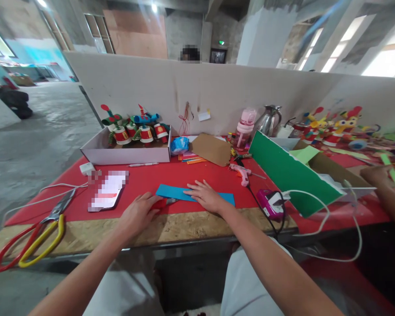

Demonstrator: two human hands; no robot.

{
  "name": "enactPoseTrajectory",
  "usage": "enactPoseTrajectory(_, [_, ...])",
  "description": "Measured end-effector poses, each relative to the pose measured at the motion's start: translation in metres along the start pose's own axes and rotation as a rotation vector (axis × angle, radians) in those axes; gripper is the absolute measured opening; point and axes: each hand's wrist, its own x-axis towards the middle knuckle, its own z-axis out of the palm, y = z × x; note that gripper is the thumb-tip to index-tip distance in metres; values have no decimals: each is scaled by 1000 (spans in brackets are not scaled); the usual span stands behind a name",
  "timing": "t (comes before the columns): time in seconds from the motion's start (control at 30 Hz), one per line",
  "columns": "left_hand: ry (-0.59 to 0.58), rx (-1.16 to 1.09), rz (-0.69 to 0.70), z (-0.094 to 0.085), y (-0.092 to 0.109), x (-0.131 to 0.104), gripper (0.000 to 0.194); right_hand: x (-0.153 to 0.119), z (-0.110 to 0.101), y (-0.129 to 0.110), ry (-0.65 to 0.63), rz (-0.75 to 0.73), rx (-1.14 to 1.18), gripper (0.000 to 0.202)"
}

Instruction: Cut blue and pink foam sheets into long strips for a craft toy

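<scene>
A blue paper strip (171, 192) lies lengthwise on the red table covering. My right hand (204, 196) rests flat across the middle of this strip, fingers spread. Left of it, my left hand (140, 213) is low over the table's front edge, its fingers slightly bent and the thumb apart. Close to those fingertips, just below the strip, is a small grey-tipped tool (171, 201); its other end is hard to make out, and I see no clear grip on it.
Large scissors (57, 215) and a phone (108, 192) lie left. Behind stand a box of paper figures (127, 155) and brown cardboard (212, 149). A pink glue gun (242, 173), purple power block (270, 205) and green-sided box (289, 175) are right, near another person's hand (377, 177).
</scene>
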Motion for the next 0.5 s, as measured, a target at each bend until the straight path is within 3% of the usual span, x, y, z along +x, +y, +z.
enactPoseTrajectory(0.5, [28,106,43,11,9,11,35,3,-3,-2,-26,23,21,40])
